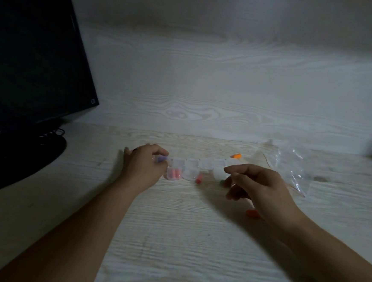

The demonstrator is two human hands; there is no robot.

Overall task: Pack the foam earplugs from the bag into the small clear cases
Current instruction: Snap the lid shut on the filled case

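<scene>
My left hand [144, 166] pinched a purple earplug [161, 159] beside the left case [174, 173]; my right hand [259, 186] hovered, fingers loosely curled, holding nothing I could see. I judged the foam light, squashy; best pinched mid-body. The bag [289, 169] lay far right.

Both bare forearms reached forward from the near edge, well apart; the left hand [144, 167] lay farther left, knuckles up, its fingers curled with thumb and forefinger pinched together at the tips; the right hand [259, 186] hovered on the right, back upward, forefinger stretched leftward, thumb below it, the other fingers loosely bent.
</scene>
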